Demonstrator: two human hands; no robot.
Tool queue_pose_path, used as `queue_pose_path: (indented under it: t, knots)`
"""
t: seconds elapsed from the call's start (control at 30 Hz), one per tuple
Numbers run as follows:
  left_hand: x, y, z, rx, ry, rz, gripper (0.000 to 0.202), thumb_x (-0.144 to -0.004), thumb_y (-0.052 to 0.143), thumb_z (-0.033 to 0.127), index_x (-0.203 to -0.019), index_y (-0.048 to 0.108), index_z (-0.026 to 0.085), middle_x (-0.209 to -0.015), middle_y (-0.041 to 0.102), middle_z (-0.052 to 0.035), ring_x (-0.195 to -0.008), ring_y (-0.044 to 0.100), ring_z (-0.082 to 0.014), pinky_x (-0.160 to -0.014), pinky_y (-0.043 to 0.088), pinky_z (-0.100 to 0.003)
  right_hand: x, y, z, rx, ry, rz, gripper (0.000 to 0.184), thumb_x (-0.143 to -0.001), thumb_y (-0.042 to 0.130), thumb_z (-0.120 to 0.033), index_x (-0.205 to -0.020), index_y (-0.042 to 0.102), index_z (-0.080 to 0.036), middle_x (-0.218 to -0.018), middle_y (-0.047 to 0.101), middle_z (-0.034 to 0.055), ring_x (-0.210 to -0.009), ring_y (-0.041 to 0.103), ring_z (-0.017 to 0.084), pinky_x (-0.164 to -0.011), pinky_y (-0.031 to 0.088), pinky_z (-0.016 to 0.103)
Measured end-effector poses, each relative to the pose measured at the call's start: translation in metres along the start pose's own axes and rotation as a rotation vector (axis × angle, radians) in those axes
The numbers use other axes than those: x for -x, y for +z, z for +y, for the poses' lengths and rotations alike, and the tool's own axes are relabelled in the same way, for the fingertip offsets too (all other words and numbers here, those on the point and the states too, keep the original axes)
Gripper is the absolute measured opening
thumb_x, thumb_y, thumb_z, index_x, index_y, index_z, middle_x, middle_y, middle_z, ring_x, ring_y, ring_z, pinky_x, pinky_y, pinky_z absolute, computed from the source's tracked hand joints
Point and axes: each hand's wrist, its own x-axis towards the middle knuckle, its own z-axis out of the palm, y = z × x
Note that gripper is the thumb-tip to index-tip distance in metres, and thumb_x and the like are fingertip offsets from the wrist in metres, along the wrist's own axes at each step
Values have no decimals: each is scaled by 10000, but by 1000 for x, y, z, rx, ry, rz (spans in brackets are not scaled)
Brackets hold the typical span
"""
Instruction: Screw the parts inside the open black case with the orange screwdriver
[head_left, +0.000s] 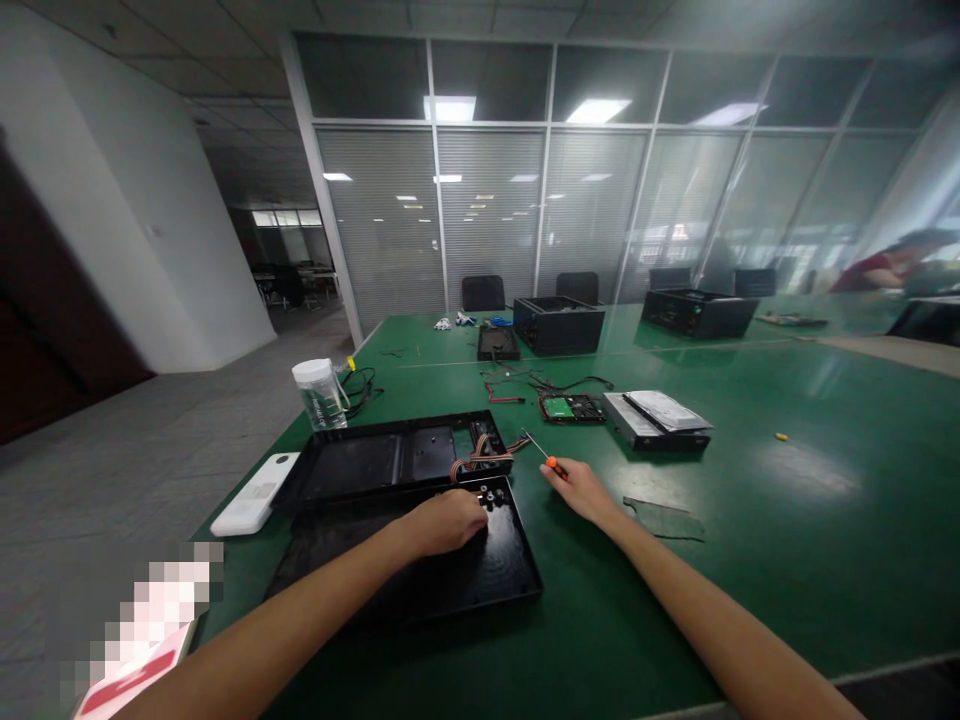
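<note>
My left hand (454,520) is closed over a black metal cover (517,565) lying flat in front of me; whatever its curled fingertips pinch is hidden. Beside those fingertips, several small screws (493,495) sit at the cover's upper right corner. My right hand (583,488) grips a screwdriver (553,464) by its orange handle, its thin shaft angled up and left, above the green table. Just behind the cover is a shallow black casing (356,465), with multicoloured wires (480,458) spilling out of its right end.
On the left stand a clear bottle (321,400) and a white phone-shaped object (255,495). Farther right lie a green circuit board (559,407), a grey drive unit (637,425) and a thin bent-edged sheet (664,520). Black computer cases (559,330) stand behind. A person (892,265) is at far right.
</note>
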Motion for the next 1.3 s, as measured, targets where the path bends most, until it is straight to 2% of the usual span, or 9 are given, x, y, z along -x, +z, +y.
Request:
queue_pose_path:
  t: [0.1,0.2,0.37,0.5,0.73,0.9,1.1,1.2,1.3]
  knots:
    - [0,-2,-1,-30,31,3,127,-816,492,132,-821,616,158,-864,591,-78,-824,559,-177,-746,440,-253,0,-1,0,-10,-6,-4,398,-838,384,-489,-611,501,-184,-571,498,-12,-548,454,134,-524,312,243]
    - [-6,-9,-2,-104,74,-4,176,-830,458,113,-769,619,151,-807,592,-75,-797,552,-181,-734,433,-262,0,-2,-4,-20,-6,-14,398,-839,377,-496,-615,488,-186,-576,488,-15,-553,445,132,-528,318,243]
    - [-30,-16,-4,-94,67,127,213,-876,416,150,-816,621,152,-832,598,-70,-833,538,-183,-778,401,-282,1,-4,-7,14,-53,-45,391,-846,379,-486,-610,478,-190,-599,494,-9,-573,446,134,-545,313,247]
    - [-44,0,-8,3,-34,221,228,-895,428,226,-827,633,153,-843,608,-62,-853,531,-178,-786,392,-281,0,-6,-2,33,-37,-29,390,-845,376,-484,-606,478,-193,-599,502,-5,-574,450,136,-549,318,248]
    - [-41,25,-9,107,-103,376,194,-866,494,243,-792,650,155,-846,589,-57,-842,514,-169,-766,393,-284,-5,-9,2,17,1,0,332,-821,416,-471,-657,490,-192,-633,512,-10,-598,461,134,-563,332,249]
    - [-43,29,-10,188,-119,480,166,-861,489,187,-826,649,162,-869,590,-46,-831,526,-154,-754,409,-273,-6,-14,3,-68,88,30,286,-754,499,-485,-768,473,-201,-706,525,-22,-629,472,132,-582,363,250]
    - [-44,34,-9,139,-93,498,157,-852,493,172,-769,625,156,-860,575,-50,-834,521,-161,-764,415,-284,-6,-25,6,-200,146,79,239,-732,522,-424,-788,450,-203,-701,490,-37,-633,456,128,-595,362,257]
    - [-43,35,-6,127,-98,511,165,-858,473,163,-768,611,153,-862,568,-54,-833,515,-163,-763,419,-287,-5,-29,3,-385,156,21,202,-723,510,-335,-849,409,-214,-627,421,-76,-542,414,104,-521,337,229]
    - [-42,33,-5,94,-95,482,179,-866,456,172,-762,601,149,-854,561,-57,-829,506,-168,-763,419,-293,-4,-37,-3,-558,146,-76,256,-725,527,-336,-910,403,-209,-582,395,-96,-477,389,87,-479,325,216]
